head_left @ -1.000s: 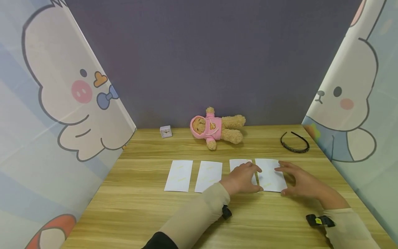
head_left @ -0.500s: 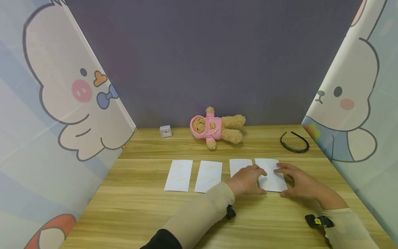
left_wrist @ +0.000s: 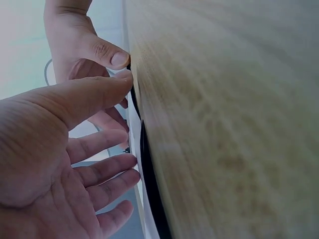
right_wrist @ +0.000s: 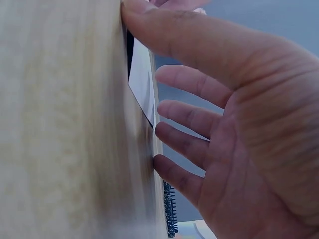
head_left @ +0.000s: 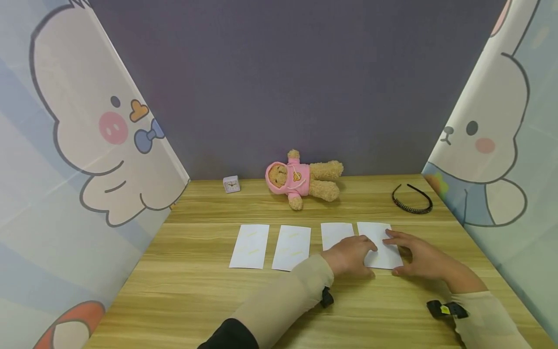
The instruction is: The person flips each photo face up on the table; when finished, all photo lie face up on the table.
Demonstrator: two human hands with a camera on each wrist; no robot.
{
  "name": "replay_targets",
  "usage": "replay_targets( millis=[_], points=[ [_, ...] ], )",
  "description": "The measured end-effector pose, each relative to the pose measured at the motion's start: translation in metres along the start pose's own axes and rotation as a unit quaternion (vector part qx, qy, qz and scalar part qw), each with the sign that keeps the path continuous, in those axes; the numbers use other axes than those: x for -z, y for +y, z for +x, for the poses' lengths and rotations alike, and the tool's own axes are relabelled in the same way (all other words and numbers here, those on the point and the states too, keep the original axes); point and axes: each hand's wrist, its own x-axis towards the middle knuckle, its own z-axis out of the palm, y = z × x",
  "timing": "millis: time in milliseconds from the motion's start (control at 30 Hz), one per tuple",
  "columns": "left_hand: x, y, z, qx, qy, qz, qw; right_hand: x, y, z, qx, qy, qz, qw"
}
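Several white cards with faint yellow strips lie in a row on the wooden table. My left hand [head_left: 350,257] covers the lower part of the third card from the left [head_left: 336,232], its thumb and fingertips reaching the rightmost card [head_left: 382,253]. At that rightmost card's right edge, my right hand [head_left: 420,257] touches with spread fingers and thumb. Fingers of the left hand [left_wrist: 45,164] look extended in the left wrist view, and a dark card underside shows near them. The right wrist view shows the right hand's fingers [right_wrist: 187,144] fairly straight, beside a card corner [right_wrist: 142,82].
The other two cards are the leftmost card [head_left: 250,246] and the second card [head_left: 291,246]. Behind them are a small clock [head_left: 231,184], a teddy bear in a pink hoodie [head_left: 301,179] and a black headband [head_left: 411,208]. A grey panel [head_left: 305,87] stands at the back.
My left hand has slid right and slightly toward me, from the third card onto the left side of the rightmost card. The right hand has barely moved, and the cards look unmoved.
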Motion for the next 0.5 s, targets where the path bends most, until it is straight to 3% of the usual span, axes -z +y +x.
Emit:
replay_targets(
  millis=[500],
  points=[
    [-0.002,0.0032,0.0042,0.005,-0.011,0.013,0.9998,-0.0012,0.0006,-0.0005,-0.001,0.001,-0.005,1.0]
  ],
)
